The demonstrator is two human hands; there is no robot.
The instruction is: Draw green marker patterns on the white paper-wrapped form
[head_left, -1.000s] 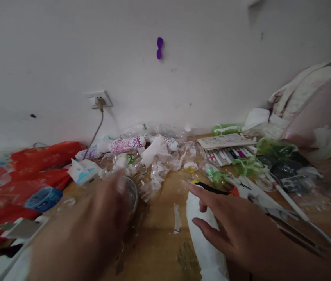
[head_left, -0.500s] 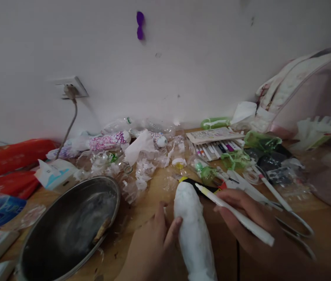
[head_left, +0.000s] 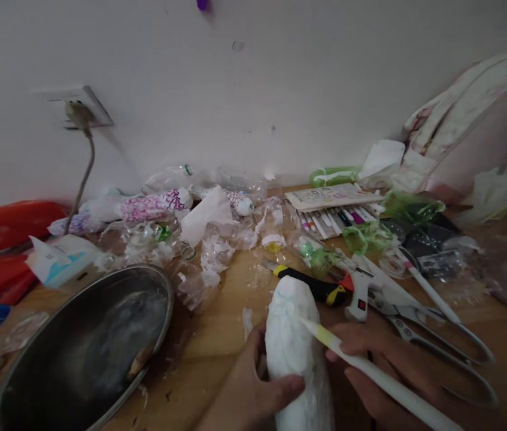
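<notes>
My left hand [head_left: 253, 392] is wrapped around a white paper-covered bottle shape [head_left: 293, 347] lying on the wooden table [head_left: 221, 335], thumb across its lower part. In my right hand [head_left: 392, 371] I grip a white marker with a yellow band [head_left: 370, 377], its tip touching the upper side of the white shape. Both hands sit at the bottom middle of the view.
A metal bowl [head_left: 82, 341] lies at the lower left. Scissors [head_left: 433, 335], a white glue gun [head_left: 361, 293], a black-and-yellow tool [head_left: 316, 286], a marker set [head_left: 334, 218] and shredded clear plastic [head_left: 208, 257] crowd the table. Red bags [head_left: 2, 239] lie left; a plugged wall socket [head_left: 78, 108] above.
My left hand left the bowl and took hold of the white shape. My right hand picked up the marker and brought its tip onto the shape. The view tilted down.
</notes>
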